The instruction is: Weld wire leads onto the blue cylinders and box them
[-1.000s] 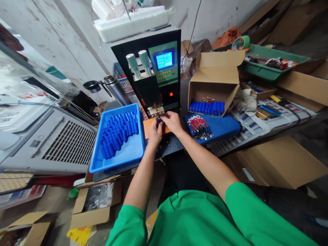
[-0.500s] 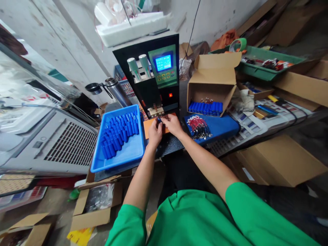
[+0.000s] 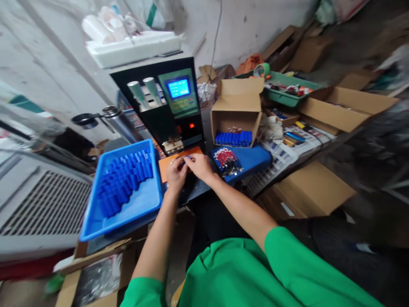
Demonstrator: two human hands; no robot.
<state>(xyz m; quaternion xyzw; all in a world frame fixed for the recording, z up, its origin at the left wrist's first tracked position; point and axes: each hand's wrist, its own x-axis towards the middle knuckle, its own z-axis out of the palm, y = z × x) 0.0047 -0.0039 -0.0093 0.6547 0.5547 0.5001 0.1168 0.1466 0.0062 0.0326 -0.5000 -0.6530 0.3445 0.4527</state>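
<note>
Right now the big black spot welder [image 3: 166, 106] stands behind your hands, with the blue tray [image 3: 140, 200] of blue battery cells on your left. Your left hand [image 3: 176, 172] and right hand [image 3: 200, 166] pinch 1 small blue cell [image 3: 186, 158] together over the orange mat [image 3: 166, 164], just below the weld tips. Next, I think, it needs lining up under them.

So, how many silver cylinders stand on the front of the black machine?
2. The left cylinder and the right cylinder stand side by side on the black machine, left of its blue screen. None seems hidden.
</note>
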